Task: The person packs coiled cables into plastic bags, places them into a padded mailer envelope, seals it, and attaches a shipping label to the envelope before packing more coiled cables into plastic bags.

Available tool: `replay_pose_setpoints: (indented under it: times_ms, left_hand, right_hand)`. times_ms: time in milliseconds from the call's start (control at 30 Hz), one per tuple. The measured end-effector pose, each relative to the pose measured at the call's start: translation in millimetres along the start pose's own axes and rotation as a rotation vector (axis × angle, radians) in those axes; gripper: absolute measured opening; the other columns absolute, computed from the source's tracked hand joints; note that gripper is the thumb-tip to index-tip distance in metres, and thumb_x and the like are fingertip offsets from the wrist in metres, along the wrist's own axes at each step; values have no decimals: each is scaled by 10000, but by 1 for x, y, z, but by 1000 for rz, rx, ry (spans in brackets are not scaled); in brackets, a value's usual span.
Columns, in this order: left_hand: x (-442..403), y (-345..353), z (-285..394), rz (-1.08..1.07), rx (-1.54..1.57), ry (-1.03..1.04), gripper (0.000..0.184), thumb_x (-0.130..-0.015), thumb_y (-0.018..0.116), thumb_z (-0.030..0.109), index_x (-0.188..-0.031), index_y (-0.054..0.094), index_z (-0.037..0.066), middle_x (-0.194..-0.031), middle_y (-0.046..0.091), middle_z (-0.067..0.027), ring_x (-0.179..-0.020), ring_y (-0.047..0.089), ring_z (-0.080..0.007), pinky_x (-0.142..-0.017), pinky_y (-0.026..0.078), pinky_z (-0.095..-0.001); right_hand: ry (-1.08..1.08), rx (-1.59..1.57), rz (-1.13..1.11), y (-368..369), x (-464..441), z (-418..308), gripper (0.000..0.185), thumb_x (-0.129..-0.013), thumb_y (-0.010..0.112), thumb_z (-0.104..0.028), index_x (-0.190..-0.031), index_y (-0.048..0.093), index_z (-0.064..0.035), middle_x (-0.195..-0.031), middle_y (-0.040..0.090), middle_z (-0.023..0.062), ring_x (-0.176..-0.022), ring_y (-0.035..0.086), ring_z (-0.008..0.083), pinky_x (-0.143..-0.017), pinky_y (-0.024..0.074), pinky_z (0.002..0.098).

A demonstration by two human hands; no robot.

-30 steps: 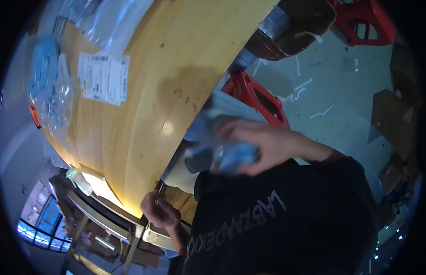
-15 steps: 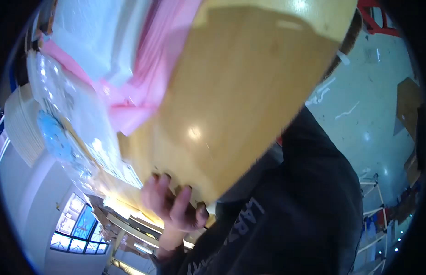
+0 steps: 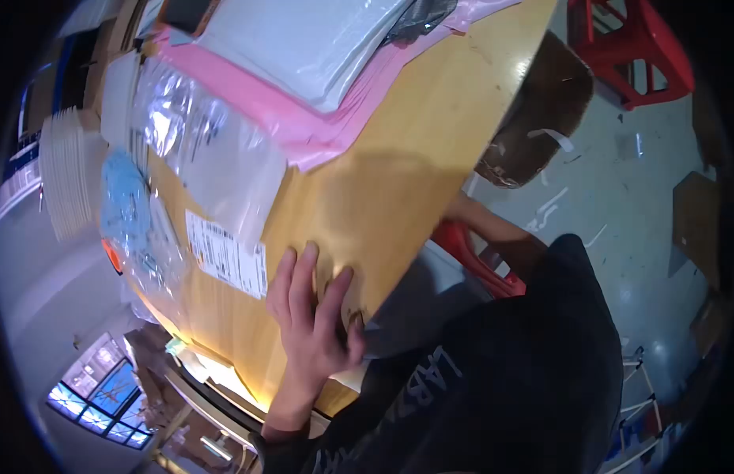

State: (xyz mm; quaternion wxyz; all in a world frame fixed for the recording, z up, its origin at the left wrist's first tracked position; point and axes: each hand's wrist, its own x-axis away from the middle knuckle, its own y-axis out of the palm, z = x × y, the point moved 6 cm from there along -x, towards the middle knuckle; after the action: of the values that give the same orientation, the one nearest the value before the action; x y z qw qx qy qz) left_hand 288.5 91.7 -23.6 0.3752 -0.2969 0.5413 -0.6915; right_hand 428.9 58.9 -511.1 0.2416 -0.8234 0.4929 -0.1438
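My left hand (image 3: 315, 324) lies palm down on the wooden tabletop (image 3: 383, 213), near its edge, with fingers stretched and spread. It holds nothing. Just left of its fingers is a white printed label sheet (image 3: 227, 253) with barcodes. Above that lies a clear plastic bag (image 3: 224, 150). Of my right arm only the forearm (image 3: 501, 229) shows, reaching to the table's edge; my right hand is hidden behind that edge. Farther up the table are pink plastic bags (image 3: 248, 103) with white plastic mailers (image 3: 296, 47) on top.
A light blue plastic-wrapped item (image 3: 123, 201) sits at the table's left side, by a stack of white sheets (image 3: 66, 174). One red stool (image 3: 639, 55) stands on the floor, beyond a brown open carton (image 3: 541, 110) with scraps. More red plastic (image 3: 462, 245) shows below the table edge.
My view has swung, so more of the tabletop, label and floor shows. My left hand's fingers have straightened from a more curled pose. My right forearm has come into sight.
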Motion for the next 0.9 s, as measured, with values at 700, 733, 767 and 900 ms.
replay_pose_setpoints:
  times_ms: [700,733,767,900]
  left_hand:
    - [74,-112,18,-53,1225,267,794,-754,838,233,-1430,435,129,-1550,314,-140,-1424,324,-329,-1106,369,-442]
    - [86,-127,5,72,1191,280,871,-741,851,232,-1468,385,124,-1556,305,-129,-1424,323,-311,-1106,373,-432]
    - [101,-139,-7,197,1148,292,948,-727,863,231,-1506,334,120,-1562,295,-118,-1424,322,-292,-1107,377,-423]
    - [147,-148,-52,364,859,160,1143,-705,872,245,-1578,138,169,-1571,278,-160,-1370,406,-293,-1109,376,-403]
  right_hand:
    - [-665,192,-512,-337,12,-597,504,-531,865,-150,-983,675,-28,-940,632,88,-809,637,281,-711,512,327]
    - [-723,128,-559,-328,-2,-609,501,-540,869,-164,-981,675,-22,-927,639,87,-805,641,268,-718,510,321]
    - [-784,63,-607,-316,-15,-620,499,-549,872,-179,-979,675,-16,-913,646,86,-801,645,254,-725,509,316]
    - [-865,-231,-597,-274,-74,-638,510,-546,882,-215,-965,677,-8,-866,662,91,-798,647,196,-741,503,305]
